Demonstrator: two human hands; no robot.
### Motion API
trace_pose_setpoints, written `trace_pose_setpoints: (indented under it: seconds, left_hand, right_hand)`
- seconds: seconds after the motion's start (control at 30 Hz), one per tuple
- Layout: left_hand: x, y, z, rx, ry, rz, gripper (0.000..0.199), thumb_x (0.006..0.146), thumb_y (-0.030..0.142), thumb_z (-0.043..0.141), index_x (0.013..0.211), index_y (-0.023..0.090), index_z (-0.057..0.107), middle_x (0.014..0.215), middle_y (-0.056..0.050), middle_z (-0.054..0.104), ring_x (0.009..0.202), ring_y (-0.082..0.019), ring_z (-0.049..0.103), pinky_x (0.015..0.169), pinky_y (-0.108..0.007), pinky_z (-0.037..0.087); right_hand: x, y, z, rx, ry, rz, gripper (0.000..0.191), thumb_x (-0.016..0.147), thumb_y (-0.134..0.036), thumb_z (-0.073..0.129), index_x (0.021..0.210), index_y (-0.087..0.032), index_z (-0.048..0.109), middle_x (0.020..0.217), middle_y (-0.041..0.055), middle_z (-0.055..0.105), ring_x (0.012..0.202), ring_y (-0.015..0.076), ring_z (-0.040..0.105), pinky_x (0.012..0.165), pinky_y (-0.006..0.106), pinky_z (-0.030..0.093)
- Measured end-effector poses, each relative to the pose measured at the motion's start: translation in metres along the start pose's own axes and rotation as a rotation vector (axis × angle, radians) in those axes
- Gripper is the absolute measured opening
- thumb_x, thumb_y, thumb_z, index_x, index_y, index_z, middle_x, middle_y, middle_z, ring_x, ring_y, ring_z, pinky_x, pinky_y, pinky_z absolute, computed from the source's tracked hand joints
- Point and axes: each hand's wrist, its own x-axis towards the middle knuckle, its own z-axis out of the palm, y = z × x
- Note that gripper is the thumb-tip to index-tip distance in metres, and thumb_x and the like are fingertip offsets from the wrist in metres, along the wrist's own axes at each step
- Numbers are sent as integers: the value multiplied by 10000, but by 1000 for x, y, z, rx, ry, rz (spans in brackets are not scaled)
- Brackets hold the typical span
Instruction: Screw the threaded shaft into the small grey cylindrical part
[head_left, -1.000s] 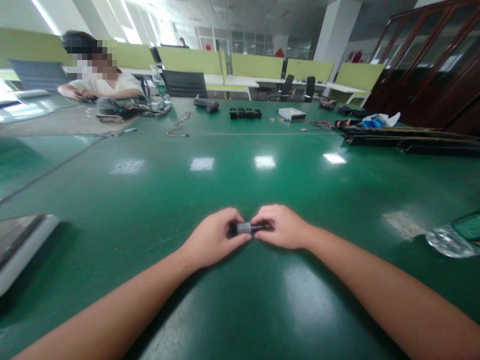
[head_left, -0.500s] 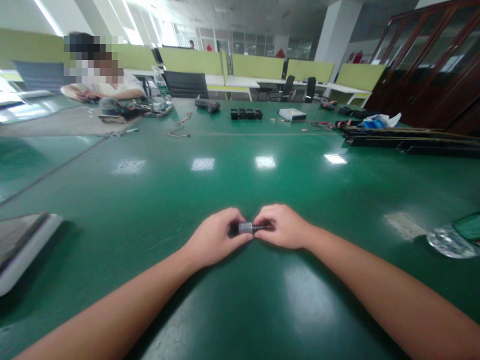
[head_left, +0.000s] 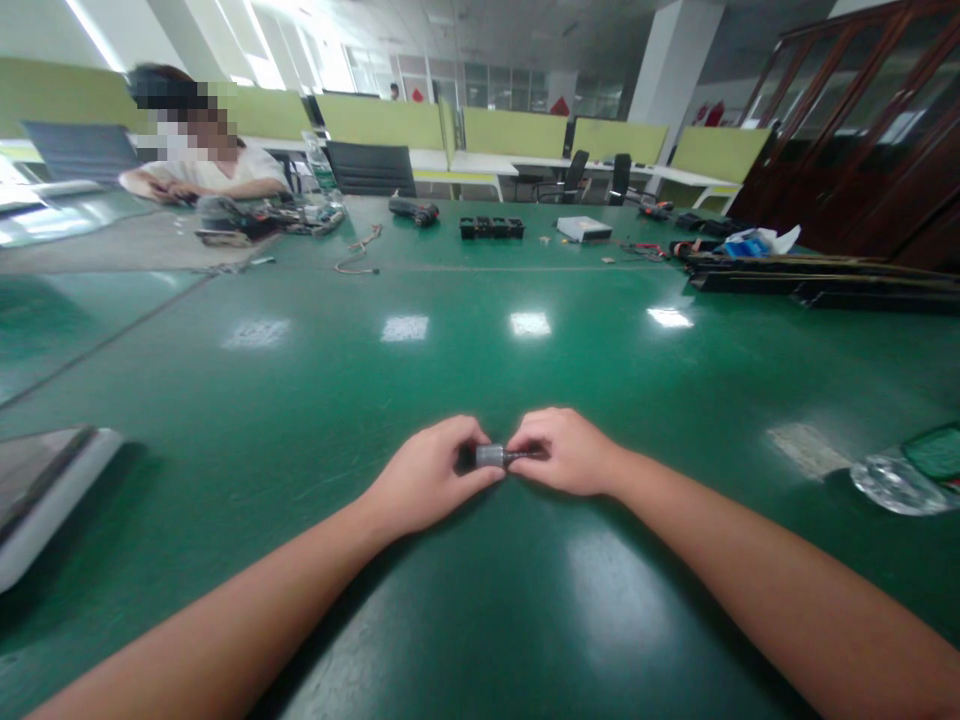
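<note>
Greyish cylinder (head_left: 490, 456), apparently lying sideways.

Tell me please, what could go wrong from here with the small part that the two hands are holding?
The small grey cylinder could slip, as the left hand holds it only between thumb and fingers. The thin dark shaft might be strained sideways if the right hand, holding it at the other end, moves out of line. If the grip fails, the round cylinder may roll, because the green table looks smooth and glossy.

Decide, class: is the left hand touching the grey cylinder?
Touching; the head view shows the left hand pinching the grey cylinder between thumb and fingers.
</note>
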Motion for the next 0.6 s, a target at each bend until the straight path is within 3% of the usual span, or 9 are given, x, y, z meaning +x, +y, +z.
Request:
trace_pose_setpoints:
  seconds: [0.6]
  left_hand:
    - [-1, -1, 1, -7, -16, -21, 284, 828, 461, 689, 931, 199, 655, 799, -1, 630, 696, -171, 561, 661, -282, 410]
  right_hand:
    - [-3, 4, -2, -7, 1, -36, 79, 816, -209, 718, 881, -172, 744, 770, 9, 669, 700, 130, 580, 678, 248, 406]
